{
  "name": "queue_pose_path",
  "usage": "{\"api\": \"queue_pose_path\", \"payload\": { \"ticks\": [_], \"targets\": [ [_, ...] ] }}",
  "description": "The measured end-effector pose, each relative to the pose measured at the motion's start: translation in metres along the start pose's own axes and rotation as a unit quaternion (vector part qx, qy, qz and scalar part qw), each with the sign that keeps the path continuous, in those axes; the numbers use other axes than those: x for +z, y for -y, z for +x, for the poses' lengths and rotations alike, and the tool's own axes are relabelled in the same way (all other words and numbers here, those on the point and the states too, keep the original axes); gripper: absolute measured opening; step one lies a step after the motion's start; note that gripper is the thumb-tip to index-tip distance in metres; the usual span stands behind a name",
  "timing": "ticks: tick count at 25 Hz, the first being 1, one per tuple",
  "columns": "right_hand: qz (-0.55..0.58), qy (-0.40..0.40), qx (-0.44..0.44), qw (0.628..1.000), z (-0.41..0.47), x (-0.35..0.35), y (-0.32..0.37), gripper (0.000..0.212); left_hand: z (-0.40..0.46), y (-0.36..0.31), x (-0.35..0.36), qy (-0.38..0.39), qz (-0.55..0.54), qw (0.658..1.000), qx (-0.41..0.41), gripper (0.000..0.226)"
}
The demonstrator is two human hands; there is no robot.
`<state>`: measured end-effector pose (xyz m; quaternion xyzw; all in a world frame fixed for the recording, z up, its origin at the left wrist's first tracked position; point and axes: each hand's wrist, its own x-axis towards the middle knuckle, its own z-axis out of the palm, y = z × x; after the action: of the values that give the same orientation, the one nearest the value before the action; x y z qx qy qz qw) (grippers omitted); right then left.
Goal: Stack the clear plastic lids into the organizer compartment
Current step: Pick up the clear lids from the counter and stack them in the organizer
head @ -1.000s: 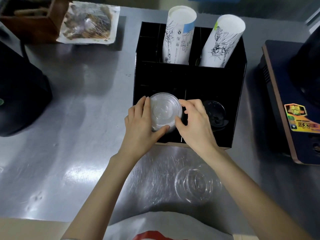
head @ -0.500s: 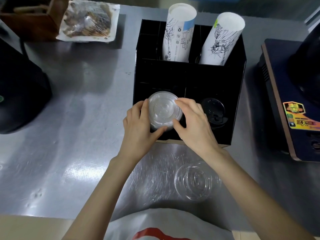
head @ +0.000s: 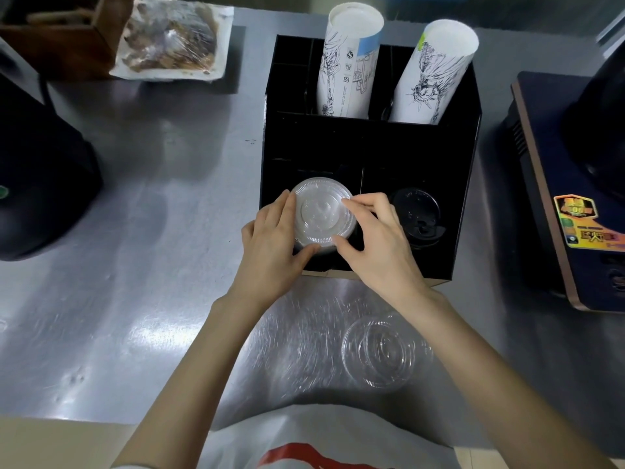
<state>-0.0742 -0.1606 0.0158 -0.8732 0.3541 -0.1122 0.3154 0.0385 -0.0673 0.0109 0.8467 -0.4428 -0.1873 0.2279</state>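
A stack of clear plastic lids (head: 321, 211) sits at the front left compartment of the black organizer (head: 372, 147). My left hand (head: 274, 242) grips the stack's left and near side. My right hand (head: 375, 242) pinches its right side, fingertips on the top lid's rim. Both hands hold the stack together over the compartment. More clear lids (head: 378, 353) lie on the steel table (head: 152, 231) near me, under my right forearm.
Black lids (head: 417, 216) fill the front right compartment. Two tall stacks of white printed cups (head: 348, 62) stand in the rear compartments. A dark appliance (head: 571, 184) stands at right, a black round object (head: 37, 184) at left, and a wrapped food tray (head: 172, 38) at back left.
Both hands stay on the clear lid stack and shift it only slightly within the front left compartment. The lids on the table have not moved.
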Motion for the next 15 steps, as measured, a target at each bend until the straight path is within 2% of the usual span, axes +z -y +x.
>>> {"api": "queue_pose_path", "payload": {
  "ticks": [6, 9, 15],
  "targets": [
    [0.014, 0.024, 0.003, 1.0, 0.0, -0.009, 0.0, 0.041, 0.0, -0.001, -0.004, 0.007, -0.002, 1.0, 0.0, 0.077],
    [0.019, 0.012, -0.005, 1.0, -0.003, -0.013, 0.001, 0.039, -0.003, -0.002, -0.008, -0.001, -0.01, 1.0, -0.008, 0.077],
    [0.044, -0.014, -0.001, 0.999, -0.017, -0.018, 0.0, 0.033, -0.018, -0.003, -0.014, -0.065, -0.063, 0.996, 0.015, 0.057]
  ]
}}
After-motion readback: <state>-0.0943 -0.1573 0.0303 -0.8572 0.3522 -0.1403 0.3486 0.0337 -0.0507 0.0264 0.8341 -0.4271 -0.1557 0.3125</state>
